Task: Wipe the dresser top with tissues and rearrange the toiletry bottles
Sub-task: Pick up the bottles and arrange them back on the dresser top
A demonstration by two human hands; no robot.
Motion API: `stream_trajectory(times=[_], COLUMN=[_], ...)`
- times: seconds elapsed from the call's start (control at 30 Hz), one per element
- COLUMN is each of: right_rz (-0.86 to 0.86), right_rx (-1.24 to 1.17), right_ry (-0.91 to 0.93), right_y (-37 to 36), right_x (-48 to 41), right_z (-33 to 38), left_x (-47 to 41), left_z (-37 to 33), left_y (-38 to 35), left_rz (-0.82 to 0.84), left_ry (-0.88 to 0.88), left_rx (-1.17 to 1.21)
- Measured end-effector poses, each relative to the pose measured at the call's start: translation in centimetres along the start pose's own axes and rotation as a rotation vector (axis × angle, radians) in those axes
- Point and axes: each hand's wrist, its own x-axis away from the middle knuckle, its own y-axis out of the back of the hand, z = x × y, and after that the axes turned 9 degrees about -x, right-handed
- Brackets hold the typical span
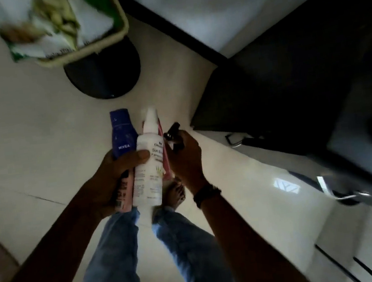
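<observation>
Probably rearranging: left hand (pixel 110 181) clasps the Nivea bottle (pixel 123 132) and the sunscreen bottle (pixel 149 159) beside it; right hand (pixel 186 159) grips a small dark item (pixel 173 130). Next, set them down.

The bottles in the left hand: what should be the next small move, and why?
Probably lower the left hand toward the glossy white surface at the right and stand one bottle there. That hand grips the blue Nivea bottle, a white bottle and a pink bottle together, an awkward bundle, and the right hand holds a small dark item.
</observation>
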Motion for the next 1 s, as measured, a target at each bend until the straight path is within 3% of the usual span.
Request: stream_trajectory(times=[0.2,0.37,0.5,1.0], right_rz=[-0.104,-0.418,-0.595,-0.611], right_rx=[-0.060,-0.085,-0.068,0.078], right_ry=[0.190,0.353,0.403,0.226], right_y=[12.2,21.8,27.5,29.6], right_x=[12.5,16.0,14.5,4.9], right_z=[11.4,16.2,17.9,17.0], left_x=[11.6,15.0,14.8,10.4], left_z=[-6.8,-10.4,-11.1,-10.7], left_y=[-9.2,-16.8,-21.2,-25.4], left_rz=[0.146,0.166,0.209,0.074], left_ry=[-0.190,-0.369,-0.404,-0.389], left_rx=[-0.022,-0.136,-0.213,-0.409])
